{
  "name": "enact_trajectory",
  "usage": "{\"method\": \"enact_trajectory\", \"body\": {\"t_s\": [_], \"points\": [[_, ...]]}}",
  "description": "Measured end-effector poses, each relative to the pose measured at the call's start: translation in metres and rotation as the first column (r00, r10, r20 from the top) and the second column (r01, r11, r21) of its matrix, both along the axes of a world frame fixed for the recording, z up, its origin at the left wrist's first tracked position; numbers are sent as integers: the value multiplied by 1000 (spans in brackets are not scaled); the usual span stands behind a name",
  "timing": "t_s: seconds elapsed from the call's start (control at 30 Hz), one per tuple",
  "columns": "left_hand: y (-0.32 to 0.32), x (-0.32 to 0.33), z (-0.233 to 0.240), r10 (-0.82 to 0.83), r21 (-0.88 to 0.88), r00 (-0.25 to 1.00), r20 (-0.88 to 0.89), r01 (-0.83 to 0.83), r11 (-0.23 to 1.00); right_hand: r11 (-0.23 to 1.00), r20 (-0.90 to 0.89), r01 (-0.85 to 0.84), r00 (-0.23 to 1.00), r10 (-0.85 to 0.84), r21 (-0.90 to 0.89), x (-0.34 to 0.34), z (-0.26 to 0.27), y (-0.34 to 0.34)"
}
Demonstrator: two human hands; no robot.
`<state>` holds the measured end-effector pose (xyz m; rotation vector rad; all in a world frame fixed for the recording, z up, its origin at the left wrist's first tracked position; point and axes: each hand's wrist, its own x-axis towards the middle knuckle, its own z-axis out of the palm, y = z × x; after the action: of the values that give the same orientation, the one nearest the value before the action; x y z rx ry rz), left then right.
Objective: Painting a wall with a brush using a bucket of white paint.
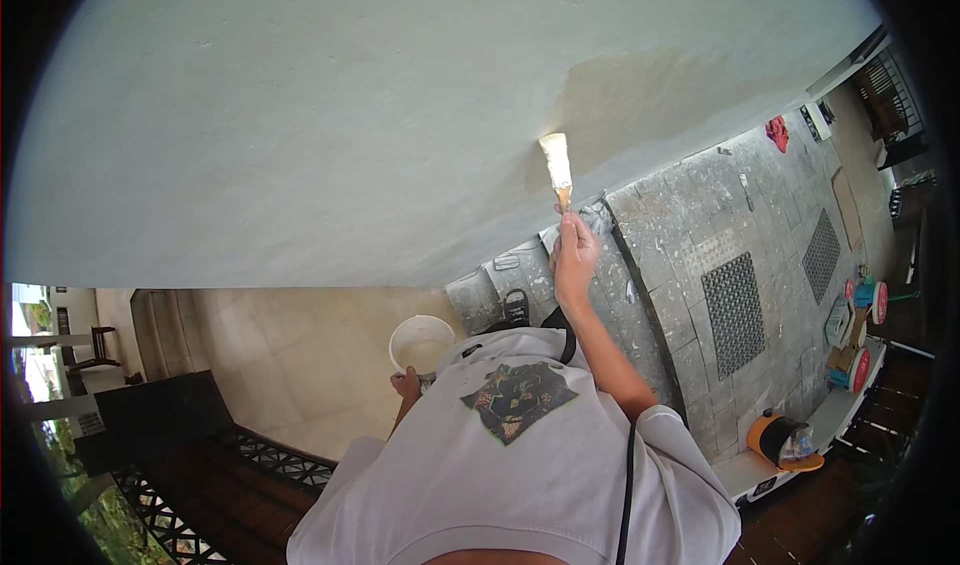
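My right hand [576, 246] grips the wooden handle of a flat paintbrush [557, 163] with whitened bristles. The bristle tip is at the pale plastered wall [337, 129], beside a darker, damp-looking patch [645, 99] that spreads to the right; whether it touches cannot be told. Down at my left side, my left hand [406, 383] holds a white plastic bucket [422, 325] by its rim or side. Pale liquid appears to lie inside it. My shirt hides part of the bucket.
A sandaled foot [516, 306] stands on grey paving [675, 197] spattered white. Two rubber mats [733, 315] lie to the right. A black and orange container [780, 439] and several reels [860, 370] stand by the ledge. Smooth beige floor [277, 362] extends left to a step.
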<state>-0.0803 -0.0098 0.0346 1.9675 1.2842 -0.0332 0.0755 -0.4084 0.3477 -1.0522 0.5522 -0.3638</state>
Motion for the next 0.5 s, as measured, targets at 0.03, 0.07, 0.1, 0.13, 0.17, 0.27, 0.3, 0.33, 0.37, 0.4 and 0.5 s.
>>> {"method": "enact_trajectory", "body": {"t_s": [0.03, 0.07, 0.1, 0.13, 0.17, 0.27, 0.3, 0.33, 0.37, 0.4, 0.5], "points": [[6, -4, -5, 6, 3, 1000, -1, -6, 1000, 995, 19, 48, 999, -47, -89, -2, -8, 2], [11, -8, -11, 21, -29, 1000, -5, -21, 999, 979, 43, 98, 995, -92, -176, -3, -17, 3], [14, -13, -16, 35, -63, 999, -10, -35, 997, 980, 43, 94, 995, -88, -176, -2, -32, 3], [15, -18, -18, 34, -63, 999, -9, -34, 997, 981, -38, 84, 995, -92, -175, -3, -52, 2], [16, -23, -20, 26, -40, 999, -28, -27, 999, 983, -117, 70, 989, -91, -172, -2, -69, 3], [22, -31, -26, 33, -18, 998, -49, -34, 999, 969, -340, -100, 940, 17, -228, -1, -99, 1], [21, -30, -25, 45, -24, 998, -53, -46, 999, 968, -334, -101, 942, 20, -230, 2, -96, 2], [19, -32, -24, 48, -25, 998, -47, -50, 998, 969, -286, -93, 958, 24, -228, 5, -94, 2], [16, -35, -24, 54, -19, 997, -57, -56, 998, 971, -236, -84, 971, 29, -226, 8, -91, 1], [14, -32, -20, 59, -12, 996, -64, -60, 998, 970, -227, -84, 973, 32, -226, 11, -78, 4], [16, -32, -17, 71, -24, 996, -58, -73, 997, 991, -99, 7, 995, -20, -134, 5, -26, 10]]}}
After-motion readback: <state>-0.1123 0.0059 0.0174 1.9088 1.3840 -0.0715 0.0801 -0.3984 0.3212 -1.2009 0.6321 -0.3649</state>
